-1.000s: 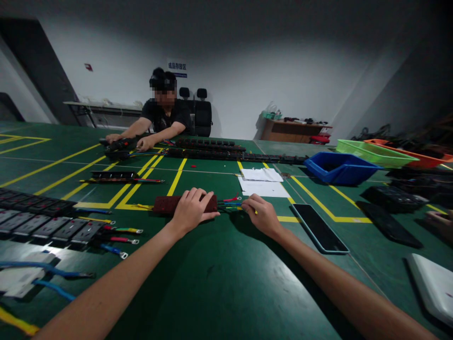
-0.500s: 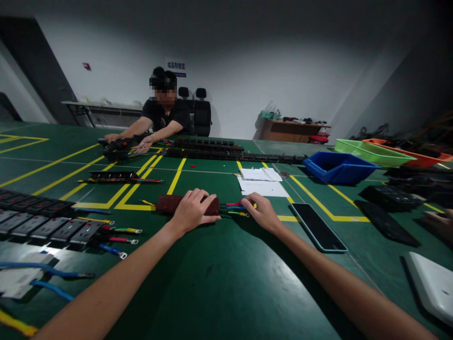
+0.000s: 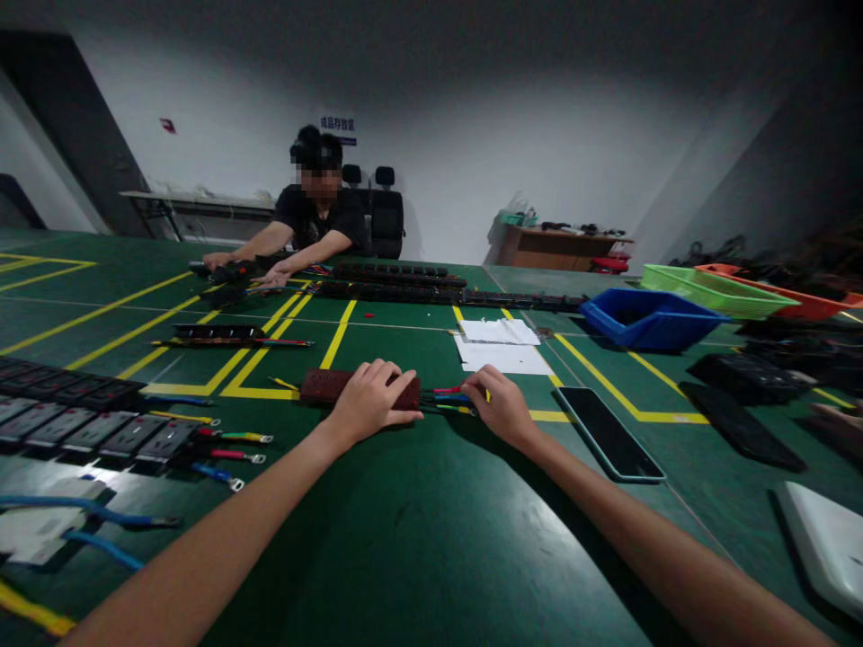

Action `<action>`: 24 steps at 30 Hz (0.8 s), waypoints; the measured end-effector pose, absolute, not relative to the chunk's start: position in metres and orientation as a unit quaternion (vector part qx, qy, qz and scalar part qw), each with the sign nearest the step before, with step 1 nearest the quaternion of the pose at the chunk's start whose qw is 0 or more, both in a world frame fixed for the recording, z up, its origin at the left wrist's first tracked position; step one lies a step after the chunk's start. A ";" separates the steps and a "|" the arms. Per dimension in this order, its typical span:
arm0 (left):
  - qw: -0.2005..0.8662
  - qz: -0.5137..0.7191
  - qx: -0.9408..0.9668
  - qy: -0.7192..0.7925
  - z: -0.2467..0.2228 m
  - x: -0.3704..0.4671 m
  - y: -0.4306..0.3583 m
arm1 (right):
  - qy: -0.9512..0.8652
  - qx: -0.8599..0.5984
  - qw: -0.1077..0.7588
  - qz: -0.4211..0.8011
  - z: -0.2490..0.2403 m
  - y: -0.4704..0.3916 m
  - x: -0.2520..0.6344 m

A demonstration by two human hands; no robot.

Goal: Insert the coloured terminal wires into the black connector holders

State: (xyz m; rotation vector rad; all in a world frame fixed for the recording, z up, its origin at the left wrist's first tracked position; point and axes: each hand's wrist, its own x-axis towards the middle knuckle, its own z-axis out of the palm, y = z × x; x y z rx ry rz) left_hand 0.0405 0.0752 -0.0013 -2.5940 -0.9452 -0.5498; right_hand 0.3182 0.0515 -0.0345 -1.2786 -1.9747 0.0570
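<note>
A dark red socket strip (image 3: 319, 386) lies on the green table in front of me. My left hand (image 3: 372, 395) is closed over its right half, fingers across the top and thumb along the near side. Red, blue and yellow-green wires (image 3: 441, 395) come out of the strip's right end. My right hand (image 3: 497, 404) is closed in a pinch at the far ends of these wires, hiding the tips of the red and blue ones. The yellow-green wire's ring terminal (image 3: 472, 412) shows just beside the right hand's fingers.
Socket modules (image 3: 101, 431) with lugged wires lie at the left. A phone (image 3: 610, 434), white papers (image 3: 502, 349) and a blue bin (image 3: 647, 319) are at the right. Black strips (image 3: 431, 292) run along the back, where a co-worker (image 3: 316, 216) reaches over the table.
The view has shifted slightly. My left hand stays on the strip. My right hand's fingers have shifted a little at the wire ends, near the yellow-green wire's terminal.
</note>
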 end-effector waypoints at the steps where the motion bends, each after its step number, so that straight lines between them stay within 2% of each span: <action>1: 0.169 -0.196 -0.906 -0.336 -0.001 0.040 0.075 | -0.770 -0.505 0.391 0.024 -0.034 0.052 0.318; 11: 0.193 -0.224 -0.880 -0.370 -0.001 0.039 0.073 | -0.770 -0.511 0.381 0.037 -0.033 0.054 0.319; 19: 0.199 -0.205 -0.883 -0.372 -0.002 0.039 0.074 | -0.799 -0.464 0.378 -0.064 -0.033 0.044 0.316; 24: 0.200 -0.212 -0.878 -0.380 -0.002 0.039 0.073 | -0.786 -0.481 0.386 -0.050 -0.034 0.045 0.315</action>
